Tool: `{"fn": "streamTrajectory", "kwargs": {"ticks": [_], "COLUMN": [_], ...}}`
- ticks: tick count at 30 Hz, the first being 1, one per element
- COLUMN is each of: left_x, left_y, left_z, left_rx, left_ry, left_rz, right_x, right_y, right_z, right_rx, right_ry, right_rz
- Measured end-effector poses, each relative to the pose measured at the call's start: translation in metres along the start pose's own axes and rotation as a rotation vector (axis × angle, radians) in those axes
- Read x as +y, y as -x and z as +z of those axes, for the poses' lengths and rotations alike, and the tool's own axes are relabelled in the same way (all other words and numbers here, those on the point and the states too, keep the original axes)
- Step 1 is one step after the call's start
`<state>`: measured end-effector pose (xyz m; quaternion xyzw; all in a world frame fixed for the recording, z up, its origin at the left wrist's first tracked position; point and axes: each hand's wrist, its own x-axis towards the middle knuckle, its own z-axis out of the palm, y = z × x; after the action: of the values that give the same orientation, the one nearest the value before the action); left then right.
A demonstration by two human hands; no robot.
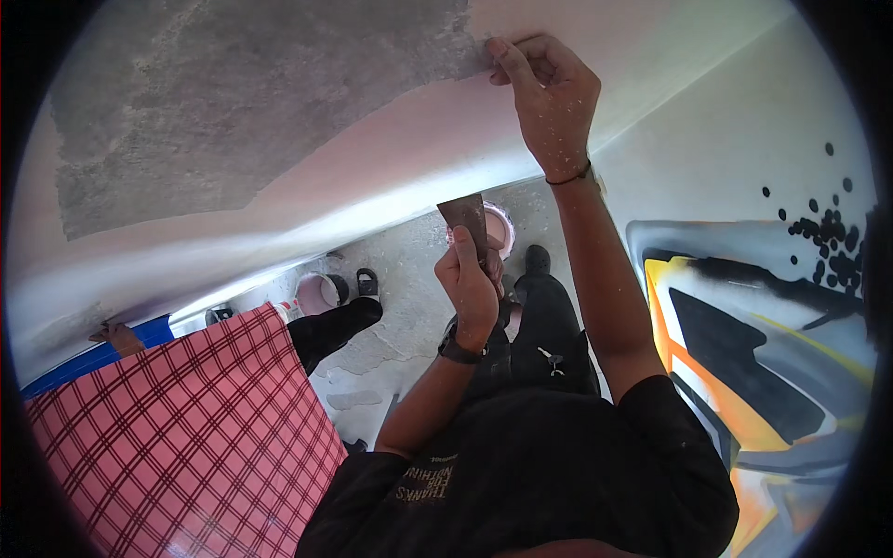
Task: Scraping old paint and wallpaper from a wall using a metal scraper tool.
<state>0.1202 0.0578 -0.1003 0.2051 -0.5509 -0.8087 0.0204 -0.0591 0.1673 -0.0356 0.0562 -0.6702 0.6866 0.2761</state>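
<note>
In my left hand is a scraper with a flat, wide, stained blade, held below the wall's painted part. My right hand is raised to the wall, its thumb and fingertips at the ragged edge where pale pink paint meets a bare grey patch. Whether anything is pinched between those fingertips is too small to tell. White specks dot the back of this hand. Beyond the scraper, a bucket with pink contents stands on the floor, partly hidden by my left hand.
On the left, another person's hand touches the wall, beside a pink plaid cloth. A dark trouser leg and a sandal are near a second bucket. A painted mural covers the right wall.
</note>
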Motion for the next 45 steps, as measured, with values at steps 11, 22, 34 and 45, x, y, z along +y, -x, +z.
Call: {"fn": "streamTrajectory", "kwargs": {"ticks": [11,22,34,45], "left_x": [0.015,0.034,0.000,-0.017], "left_y": [0.015,0.018,-0.053,-0.101], "left_z": [0.004,0.028,0.120,0.125], "left_rx": [-0.161,-0.316,-0.353,-0.346], "left_ry": [-0.011,-0.065,-0.064,-0.041], "left_rz": [0.020,0.010,0.146,0.177], "right_x": [0.013,0.036,0.032,0.104], "right_y": [0.023,0.259,0.132,0.110], "right_z": [-0.029,-0.131,-0.127,-0.097], "right_rx": [0.296,-0.158,-0.309,-0.342], "right_ry": [-0.095,-0.154,-0.215,0.103], "right_rz": [0.259,0.948,0.614,0.627]}}
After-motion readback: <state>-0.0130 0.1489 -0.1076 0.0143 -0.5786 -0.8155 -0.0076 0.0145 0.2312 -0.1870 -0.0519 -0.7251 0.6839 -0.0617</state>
